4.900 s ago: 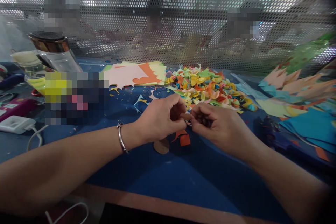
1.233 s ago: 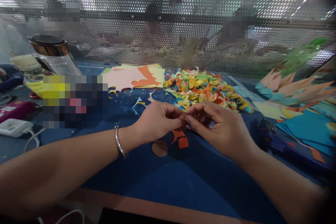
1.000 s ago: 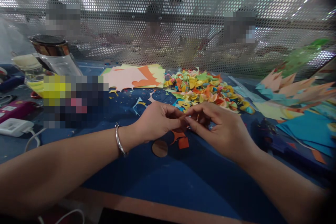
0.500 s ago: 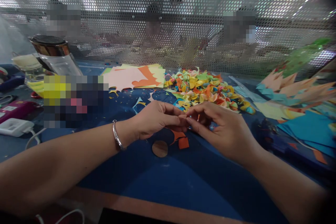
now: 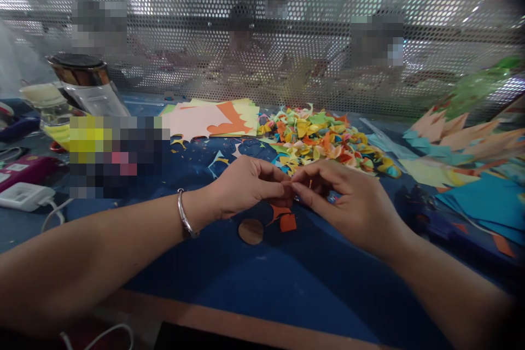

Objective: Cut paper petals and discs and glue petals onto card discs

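Observation:
My left hand [image 5: 246, 186] and my right hand [image 5: 348, 202] meet fingertip to fingertip over the blue table [image 5: 254, 284]. Both pinch a tiny piece of paper that the fingers mostly hide. A silver bangle [image 5: 183, 221] sits on my left wrist. Just below the hands lie orange paper scraps [image 5: 286, 220] and a small brown paper disc [image 5: 251, 231]. Behind the hands is a heap of small folded coloured paper pieces [image 5: 324, 139].
Flat paper sheets [image 5: 213, 117] lie at the back centre. Cut paper in blue, orange and yellow [image 5: 471, 158] covers the right side. A metal-lidded jar [image 5: 84, 85], a white charger [image 5: 24, 195] and a pink device [image 5: 20, 167] sit left. A perforated metal screen [image 5: 262, 38] closes the back, with people beyond.
Since 4.9 s ago the hands have loosened from tight fists into a fingertip pinch, staying in the same spot. In the last second almost nothing has moved.

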Tool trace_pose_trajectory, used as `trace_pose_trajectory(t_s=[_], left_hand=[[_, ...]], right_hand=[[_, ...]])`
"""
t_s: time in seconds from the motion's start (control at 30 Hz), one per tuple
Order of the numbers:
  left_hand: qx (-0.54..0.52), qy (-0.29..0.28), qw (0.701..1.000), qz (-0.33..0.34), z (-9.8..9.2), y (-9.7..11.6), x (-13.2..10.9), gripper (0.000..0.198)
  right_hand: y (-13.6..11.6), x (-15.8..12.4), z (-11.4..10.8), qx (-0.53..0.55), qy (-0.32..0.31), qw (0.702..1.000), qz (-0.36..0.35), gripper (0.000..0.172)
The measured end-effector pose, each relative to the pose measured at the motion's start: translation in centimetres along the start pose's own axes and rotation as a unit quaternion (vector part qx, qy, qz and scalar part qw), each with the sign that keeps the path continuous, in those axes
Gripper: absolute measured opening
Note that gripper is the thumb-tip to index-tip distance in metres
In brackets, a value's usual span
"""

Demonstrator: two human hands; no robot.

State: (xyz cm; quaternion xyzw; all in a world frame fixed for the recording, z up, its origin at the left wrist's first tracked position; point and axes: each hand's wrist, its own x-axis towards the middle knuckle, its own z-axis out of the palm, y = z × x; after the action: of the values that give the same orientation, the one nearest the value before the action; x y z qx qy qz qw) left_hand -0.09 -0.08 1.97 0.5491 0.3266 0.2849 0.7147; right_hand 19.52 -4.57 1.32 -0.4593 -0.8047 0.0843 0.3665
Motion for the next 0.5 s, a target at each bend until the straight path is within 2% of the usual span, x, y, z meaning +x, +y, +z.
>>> trace_pose_trajectory(t_s=[0.23, 0.5], left_hand=[[-0.011, -0.008, 1.0, -0.019, 0.05, 0.07, -0.05, 0.022], [0.009, -0.027, 0.999, -0.036, -0.34, 0.06, 0.08, 0.027]], right_hand=[[0.14, 0.02, 0.03, 0.005, -0.007, 1.0, 0.011, 0.01], [0.51, -0.19, 0.08, 0.043, -0.029, 0.997, 0.055, 0.011]])
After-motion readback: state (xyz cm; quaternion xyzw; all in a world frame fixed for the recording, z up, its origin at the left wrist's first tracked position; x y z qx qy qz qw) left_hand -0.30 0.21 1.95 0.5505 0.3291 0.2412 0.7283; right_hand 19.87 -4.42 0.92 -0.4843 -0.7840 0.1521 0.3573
